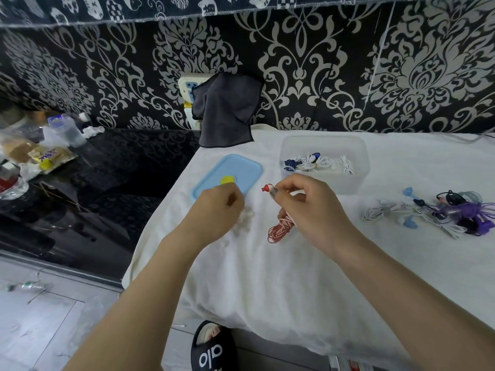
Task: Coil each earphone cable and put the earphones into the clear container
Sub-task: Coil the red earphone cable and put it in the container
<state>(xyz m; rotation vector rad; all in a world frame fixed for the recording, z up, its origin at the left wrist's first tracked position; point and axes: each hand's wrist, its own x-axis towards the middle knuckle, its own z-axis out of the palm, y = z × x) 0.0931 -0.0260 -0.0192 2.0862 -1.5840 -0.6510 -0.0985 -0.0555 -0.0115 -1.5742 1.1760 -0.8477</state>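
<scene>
Table: a white cloth [281, 277] covers it.
Clear container [356, 180]: open, far centre, holding several coiled earphones [313, 163].
Blue lid [241, 170]: flat, left of the container.
Loose earphones [439, 214]: tangled pile at right, well apart from the hands.
Right hand [313, 207]: fingers pinch a red-and-white earphone [280, 227], its coiled cable hanging below.
Left hand [217, 212]: fingers curled over small white bits on the cloth; grip unclear.

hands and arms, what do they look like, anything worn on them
Both arms are bare up to the frame's edge: no sleeves, watch, bracelets or gloves show. The left hand and right hand carry no visible rings. One right-hand fingernail looks dark, maybe painted; too blurred to confirm.
</scene>
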